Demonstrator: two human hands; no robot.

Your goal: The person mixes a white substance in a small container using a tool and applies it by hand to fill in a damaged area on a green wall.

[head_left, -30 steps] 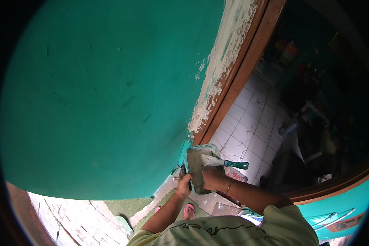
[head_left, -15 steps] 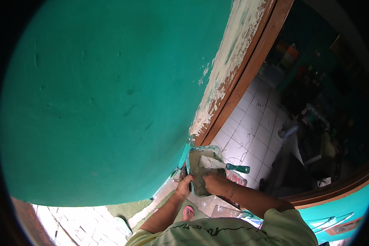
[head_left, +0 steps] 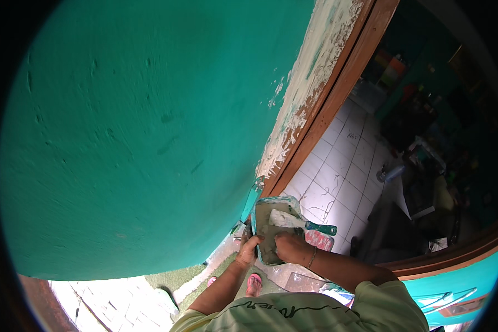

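Observation:
A rectangular tub (head_left: 299, 203) with a paint-smeared rim holds grey-beige putty (head_left: 264, 217). My left hand (head_left: 249, 250) is closed on the tub's left side, thumb over the rim. Over the putty, my right hand (head_left: 291, 248) has its fingers curled downward; what they hold, if anything, is hidden. A putty knife (head_left: 320, 227) rests across the tub, its coated blade over the putty and its green handle past the right rim. It lies just beyond my right hand.
A green wall (head_left: 127, 122) fills the left. Pale filler (head_left: 310, 77) runs beside the brown wooden door frame (head_left: 327, 110). Through the doorway lies a white tiled floor (head_left: 337, 171) with dark, cluttered furniture behind. Below, a red-and-white smeared object (head_left: 318, 241) sits beside the tub.
The view has shifted slightly, and a second pink-sandalled foot now shows below. Both hands, the tub and the putty knife keep nearly the same places.

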